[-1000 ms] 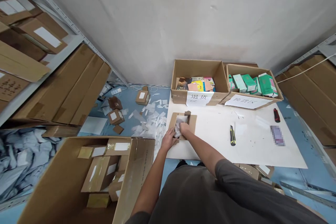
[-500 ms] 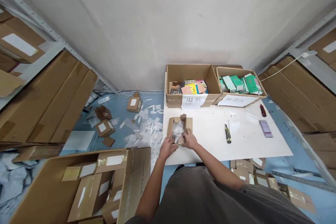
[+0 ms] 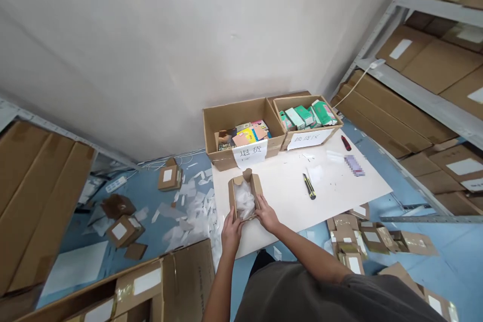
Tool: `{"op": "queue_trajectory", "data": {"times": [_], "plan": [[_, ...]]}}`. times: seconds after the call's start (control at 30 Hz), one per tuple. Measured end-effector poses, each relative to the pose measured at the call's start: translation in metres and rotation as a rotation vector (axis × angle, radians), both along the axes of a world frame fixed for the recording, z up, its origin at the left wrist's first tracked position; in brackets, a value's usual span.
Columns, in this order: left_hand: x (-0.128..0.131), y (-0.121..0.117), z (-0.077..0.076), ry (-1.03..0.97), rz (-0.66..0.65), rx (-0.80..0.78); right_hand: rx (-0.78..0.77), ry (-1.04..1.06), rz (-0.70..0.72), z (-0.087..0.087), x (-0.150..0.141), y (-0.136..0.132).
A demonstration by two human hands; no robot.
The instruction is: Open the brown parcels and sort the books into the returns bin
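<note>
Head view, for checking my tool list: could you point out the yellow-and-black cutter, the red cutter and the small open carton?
Yellow-and-black cutter (image 3: 309,187): head view, middle of its body.
Red cutter (image 3: 346,143): head view, middle of its handle.
Small open carton (image 3: 257,184): head view, right-hand flap.

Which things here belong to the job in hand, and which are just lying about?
In the job:
small open carton, held by the left hand and right hand
white filling inside it

Apparently lying about:
yellow-and-black cutter, on the table
red cutter
white scraps on the floor
power strip
</note>
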State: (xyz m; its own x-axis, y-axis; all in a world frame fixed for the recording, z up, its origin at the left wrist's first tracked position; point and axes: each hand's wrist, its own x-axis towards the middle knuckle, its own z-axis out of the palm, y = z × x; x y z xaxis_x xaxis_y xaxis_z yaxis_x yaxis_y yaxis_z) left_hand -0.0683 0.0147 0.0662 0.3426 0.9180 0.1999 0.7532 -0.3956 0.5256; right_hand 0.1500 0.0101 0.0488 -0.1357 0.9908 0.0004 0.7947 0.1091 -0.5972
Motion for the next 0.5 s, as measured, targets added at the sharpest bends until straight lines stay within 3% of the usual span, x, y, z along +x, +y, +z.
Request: {"op": "queue_trajectory", "data": {"times": [0.13,0.27,0.37,0.5], "plan": [[0.05,-0.008,0.036,-0.01,-0.043,0.093,0.135,0.016,-0.068,0.028,0.051,-0.018],[0.122,-0.014,0.059,0.014,-0.141,0.178,0.293,0.012,-0.175,0.047,0.121,-0.046],[0.197,-0.026,0.067,0.023,-0.228,0.242,0.395,-0.018,-0.29,0.055,0.191,-0.08],[0.326,-0.065,0.064,0.023,-0.372,0.278,0.428,-0.095,-0.508,0.056,0.303,-0.151]]}}
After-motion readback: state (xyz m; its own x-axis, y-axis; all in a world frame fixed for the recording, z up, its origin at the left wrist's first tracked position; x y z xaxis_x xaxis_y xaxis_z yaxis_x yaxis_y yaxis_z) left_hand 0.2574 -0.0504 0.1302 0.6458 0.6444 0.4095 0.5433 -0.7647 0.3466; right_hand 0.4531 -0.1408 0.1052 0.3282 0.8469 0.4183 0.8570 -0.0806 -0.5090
